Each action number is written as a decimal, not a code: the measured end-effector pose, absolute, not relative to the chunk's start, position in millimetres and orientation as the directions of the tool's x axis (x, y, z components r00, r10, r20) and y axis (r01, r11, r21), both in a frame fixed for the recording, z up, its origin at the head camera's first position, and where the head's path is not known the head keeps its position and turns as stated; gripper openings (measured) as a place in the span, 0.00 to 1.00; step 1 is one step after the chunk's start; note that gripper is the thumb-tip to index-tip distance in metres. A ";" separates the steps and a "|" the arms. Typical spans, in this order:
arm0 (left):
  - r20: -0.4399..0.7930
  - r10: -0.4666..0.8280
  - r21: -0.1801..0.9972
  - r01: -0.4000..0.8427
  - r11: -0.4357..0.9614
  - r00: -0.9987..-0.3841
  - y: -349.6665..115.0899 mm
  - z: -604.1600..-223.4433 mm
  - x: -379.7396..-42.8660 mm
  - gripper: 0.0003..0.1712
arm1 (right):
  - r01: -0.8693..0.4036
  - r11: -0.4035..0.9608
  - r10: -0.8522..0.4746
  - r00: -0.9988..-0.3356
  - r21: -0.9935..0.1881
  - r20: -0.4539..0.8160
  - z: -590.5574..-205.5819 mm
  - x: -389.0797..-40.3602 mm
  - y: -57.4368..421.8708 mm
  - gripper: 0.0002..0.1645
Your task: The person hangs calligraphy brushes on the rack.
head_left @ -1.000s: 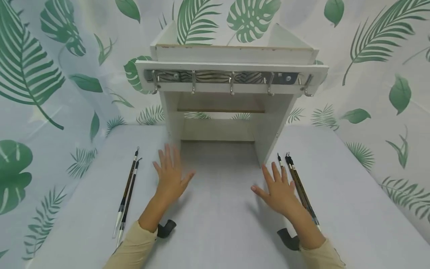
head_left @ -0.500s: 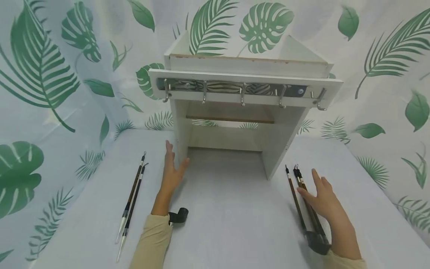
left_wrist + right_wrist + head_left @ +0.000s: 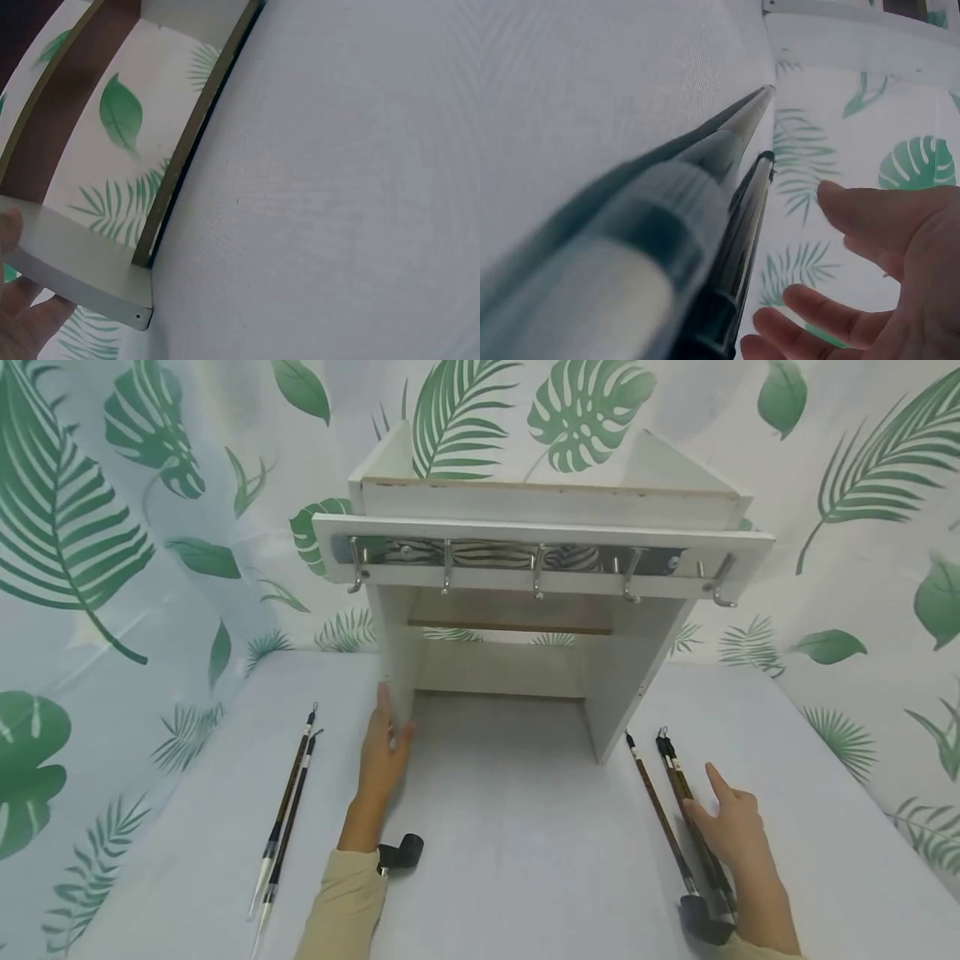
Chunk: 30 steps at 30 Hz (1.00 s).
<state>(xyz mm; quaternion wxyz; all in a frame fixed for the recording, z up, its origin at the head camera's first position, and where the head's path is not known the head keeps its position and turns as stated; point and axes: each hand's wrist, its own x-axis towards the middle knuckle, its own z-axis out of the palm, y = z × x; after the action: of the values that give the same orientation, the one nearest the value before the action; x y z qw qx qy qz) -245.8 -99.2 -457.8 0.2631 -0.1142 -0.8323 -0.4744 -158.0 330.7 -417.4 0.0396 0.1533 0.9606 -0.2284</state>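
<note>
A white wooden shelf unit (image 3: 498, 668) with a row of metal hooks along its front stands at the back of the table. My left hand (image 3: 381, 768) is at the front edge of its left side panel (image 3: 82, 277). In the left wrist view the thumb lies on the panel's inner side and the fingers on its outer side, gripping it. My right hand (image 3: 742, 839) hovers over the right-hand brushes with fingers loosely bent and nothing between them. Beneath and beside it lie a single calligraphy brush (image 3: 662, 814) and a pair of dark brushes (image 3: 686, 806).
Two more calligraphy brushes (image 3: 288, 802) lie side by side on the left of the white table (image 3: 517, 877). A leaf-patterned backdrop (image 3: 840, 568) rises behind and at both sides. The hook rail (image 3: 536, 556) juts forward over the shelf's opening.
My left hand has turned edge-on and come to the shelf's left panel, gripping it. My right hand has moved right, away from the shelf, over the brushes. The head view has shifted somewhat.
</note>
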 end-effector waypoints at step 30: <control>0.544 -0.054 0.685 0.406 0.605 -0.838 -103.0 -460.8 -246.9 0.39 | 0.328 0.869 0.236 -0.933 -0.371 -0.272 -424.8 -157.4 334.2 0.38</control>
<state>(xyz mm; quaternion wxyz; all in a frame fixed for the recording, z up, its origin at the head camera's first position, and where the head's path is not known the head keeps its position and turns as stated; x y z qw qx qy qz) -246.9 -103.0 -460.8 0.2659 -0.1027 -0.8554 -0.4325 -157.4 334.2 -424.8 0.1094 0.1468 0.9604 -0.2099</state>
